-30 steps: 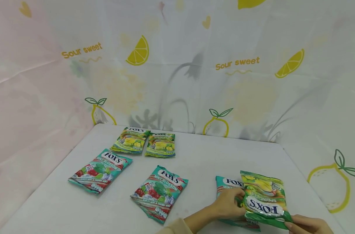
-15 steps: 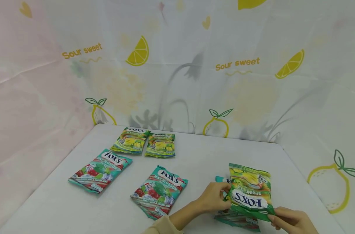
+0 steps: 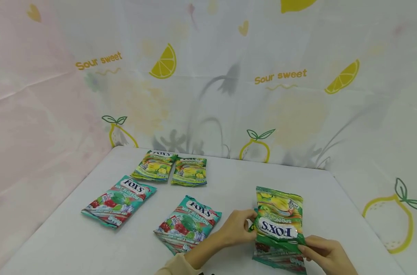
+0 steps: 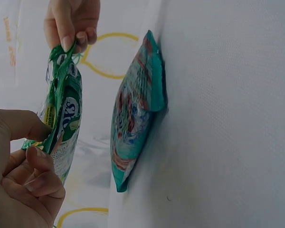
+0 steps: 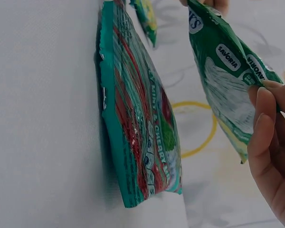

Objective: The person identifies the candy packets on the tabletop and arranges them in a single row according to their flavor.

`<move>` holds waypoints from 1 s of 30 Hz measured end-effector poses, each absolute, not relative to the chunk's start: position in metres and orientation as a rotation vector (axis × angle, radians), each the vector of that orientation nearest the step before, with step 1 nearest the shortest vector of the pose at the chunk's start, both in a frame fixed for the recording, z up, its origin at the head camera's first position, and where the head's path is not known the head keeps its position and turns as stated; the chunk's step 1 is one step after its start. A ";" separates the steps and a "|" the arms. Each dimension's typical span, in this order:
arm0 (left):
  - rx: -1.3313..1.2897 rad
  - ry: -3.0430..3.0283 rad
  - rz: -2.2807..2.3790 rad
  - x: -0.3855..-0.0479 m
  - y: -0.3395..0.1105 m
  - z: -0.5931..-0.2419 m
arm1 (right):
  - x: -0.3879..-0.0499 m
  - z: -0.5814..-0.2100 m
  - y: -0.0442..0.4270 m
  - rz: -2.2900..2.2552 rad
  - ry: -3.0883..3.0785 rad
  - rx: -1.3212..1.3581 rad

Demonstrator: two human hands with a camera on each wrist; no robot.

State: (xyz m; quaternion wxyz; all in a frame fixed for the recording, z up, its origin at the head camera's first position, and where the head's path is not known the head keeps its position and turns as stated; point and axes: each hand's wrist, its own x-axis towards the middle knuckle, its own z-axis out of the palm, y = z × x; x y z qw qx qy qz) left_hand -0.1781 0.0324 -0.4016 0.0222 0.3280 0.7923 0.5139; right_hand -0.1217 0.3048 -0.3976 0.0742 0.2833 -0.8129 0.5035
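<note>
A green and yellow Fox's Spring Tea candy bag (image 3: 278, 214) is held in the air, its lettering upside down in the head view. My left hand (image 3: 237, 228) pinches its left edge, as the left wrist view also shows. At the lower right corner, the thumb and fingers of my right hand (image 3: 327, 253) pinch the green seal. Below the held bag lies a teal Mint Blossom candy bag (image 3: 280, 259), mostly covered by it in the head view. Both wrist views show that teal bag (image 5: 137, 123) on the table, apart from the held one.
Two Spring Tea bags (image 3: 189, 172) lie side by side at the back left. Two Mint Blossom bags lie in front of them, one at left (image 3: 119, 201), one near the middle (image 3: 189, 223) by my left forearm. Lemon-printed cloth (image 3: 208, 95) hangs behind the white table (image 3: 102, 248).
Both hands have carried the Spring Tea bag leftward and slightly farther back, so it now covers more of the Mint Blossom bag's upper part. The other bags lie where they were.
</note>
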 end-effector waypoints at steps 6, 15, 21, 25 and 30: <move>1.054 2.490 1.607 -0.182 0.015 -0.398 | -0.130 -0.391 0.283 1.494 -2.441 0.847; 1.132 2.583 1.576 -0.189 -0.006 -0.394 | -0.142 -0.385 0.265 1.454 -2.496 0.867; 1.105 2.624 1.566 -0.193 -0.016 -0.394 | -0.151 -0.383 0.252 1.424 -2.492 0.884; 1.066 2.658 1.551 -0.196 -0.024 -0.394 | -0.159 -0.380 0.242 1.341 -2.487 0.906; 1.074 2.690 1.539 -0.202 -0.033 -0.392 | -0.173 -0.377 0.232 1.302 -2.475 0.939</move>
